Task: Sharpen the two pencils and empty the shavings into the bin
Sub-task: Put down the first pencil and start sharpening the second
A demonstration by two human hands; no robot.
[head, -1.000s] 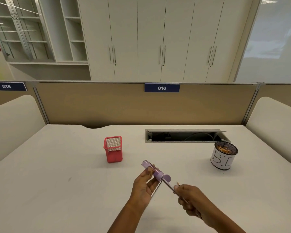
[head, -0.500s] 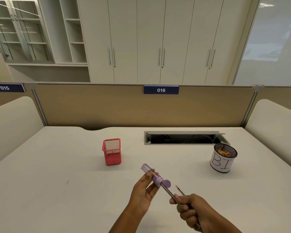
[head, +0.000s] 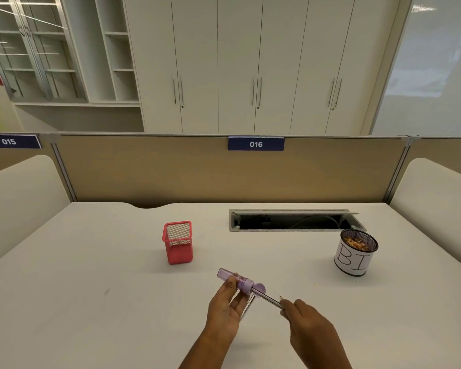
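Observation:
A purple tube-shaped sharpener (head: pixel 237 280) is held above the white desk by my left hand (head: pixel 225 307), fingers curled round its body. A grey pencil (head: pixel 268 298) sticks into the sharpener's open end, its small lid flipped aside. My right hand (head: pixel 308 324) pinches that pencil near its lower part. A second pencil's tip (head: pixel 281 297) pokes out just above my right fingers; its shaft is hidden by the hand. The bin (head: pixel 355 252), a black mesh cup wrapped in white paper lettered "BI", stands at the right and holds orange shavings.
A red mesh pencil holder (head: pixel 178 242) stands left of centre on the desk (head: pixel 91 275). An open cable slot (head: pixel 293 221) lies behind, near the tan partition. Cushioned dividers flank both sides.
My right hand has turned on the pencil and shifted slightly between frames; the sharpener stays in my left hand at about the same spot. The view moved a little.

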